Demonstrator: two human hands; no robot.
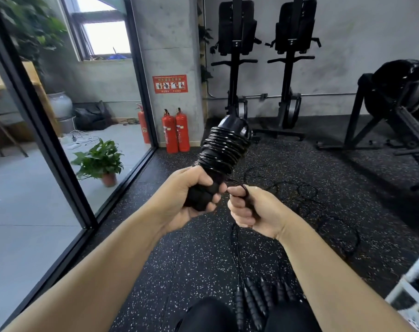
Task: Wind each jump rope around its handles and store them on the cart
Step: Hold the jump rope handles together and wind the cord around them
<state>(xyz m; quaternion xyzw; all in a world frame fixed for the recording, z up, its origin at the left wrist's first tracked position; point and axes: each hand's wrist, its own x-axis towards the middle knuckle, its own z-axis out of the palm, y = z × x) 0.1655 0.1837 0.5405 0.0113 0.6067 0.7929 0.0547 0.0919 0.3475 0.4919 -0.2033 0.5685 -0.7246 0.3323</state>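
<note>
My left hand (191, 195) grips the lower end of a pair of black jump rope handles (224, 149), held tilted up and to the right. Black rope is wound in many tight turns around their upper half. My right hand (251, 209) pinches the loose black rope (242, 188) right beside the handles, and the rope hangs down from that fist. Several more black handles (256, 300) with loose ropes lie on the floor by my knees. A white cart frame (410, 279) shows at the right edge.
Loose rope loops (306, 190) lie on the speckled black floor ahead. Red fire extinguishers (176, 130) stand by a concrete pillar. A glass wall (43, 130) runs on the left, with a potted plant (100, 161) behind it. Black gym machines (287, 68) stand at the back and right.
</note>
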